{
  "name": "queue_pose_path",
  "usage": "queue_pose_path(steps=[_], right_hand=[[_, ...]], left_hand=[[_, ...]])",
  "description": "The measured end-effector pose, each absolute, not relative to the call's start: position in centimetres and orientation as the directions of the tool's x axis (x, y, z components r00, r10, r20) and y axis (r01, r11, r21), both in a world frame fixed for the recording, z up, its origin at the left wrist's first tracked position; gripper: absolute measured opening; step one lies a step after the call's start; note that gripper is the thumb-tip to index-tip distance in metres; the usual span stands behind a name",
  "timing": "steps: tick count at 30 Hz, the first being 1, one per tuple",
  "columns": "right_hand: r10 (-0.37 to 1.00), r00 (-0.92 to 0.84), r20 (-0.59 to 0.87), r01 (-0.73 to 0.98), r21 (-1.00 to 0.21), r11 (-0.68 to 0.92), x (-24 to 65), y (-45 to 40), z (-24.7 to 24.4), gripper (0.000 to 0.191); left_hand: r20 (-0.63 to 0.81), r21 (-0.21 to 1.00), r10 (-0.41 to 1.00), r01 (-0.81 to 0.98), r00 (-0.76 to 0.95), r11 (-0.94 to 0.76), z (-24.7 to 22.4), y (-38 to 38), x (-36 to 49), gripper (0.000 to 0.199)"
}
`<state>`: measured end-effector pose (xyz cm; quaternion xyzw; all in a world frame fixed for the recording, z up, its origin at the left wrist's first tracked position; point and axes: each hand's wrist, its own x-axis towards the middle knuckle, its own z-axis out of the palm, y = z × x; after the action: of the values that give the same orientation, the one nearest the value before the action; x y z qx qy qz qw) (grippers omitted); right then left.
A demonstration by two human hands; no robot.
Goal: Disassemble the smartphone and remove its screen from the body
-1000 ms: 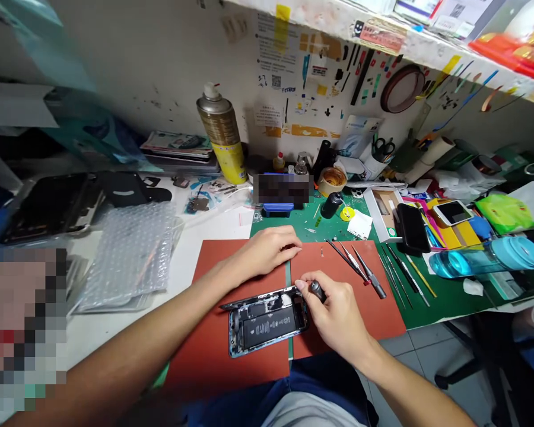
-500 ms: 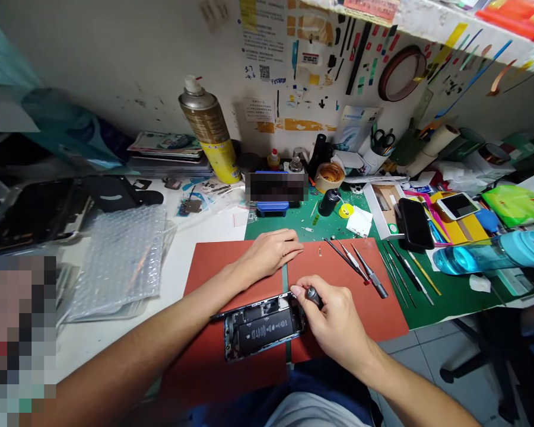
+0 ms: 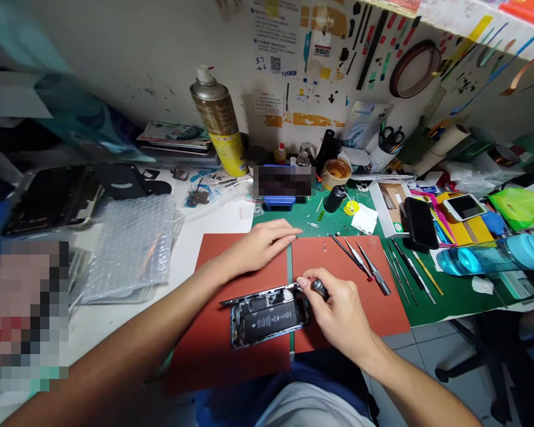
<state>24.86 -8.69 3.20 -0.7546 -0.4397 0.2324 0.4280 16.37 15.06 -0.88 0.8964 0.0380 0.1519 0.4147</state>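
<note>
An opened phone [image 3: 271, 332] lay across the strip between two red mats [image 3: 382, 308], near the person's body; its battery [image 3: 269, 320] faced upward, and a dark panel [image 3: 242, 297] stood tilted along its far edge. The right hand [image 3: 338, 302] was curled round a dark-handled tool [image 3: 320, 289], its thumb at the phone's far right corner; whether it pinched the phone could not be told. The left hand [image 3: 267, 244] rested farther off, fingers loosely extended, apart from the phone
</note>
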Motion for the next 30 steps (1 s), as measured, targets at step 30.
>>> queue_pose_path(steps=[30], right_hand=[[0.894, 0.359, 0.267, 0.541, -0.840, 0.034, 21.1, -9.5, 5.4, 0.041]], left_hand=[[0.090, 0.964, 0.601, 0.082, 0.794, -0.252, -1.5, 7.9, 1.4, 0.041]])
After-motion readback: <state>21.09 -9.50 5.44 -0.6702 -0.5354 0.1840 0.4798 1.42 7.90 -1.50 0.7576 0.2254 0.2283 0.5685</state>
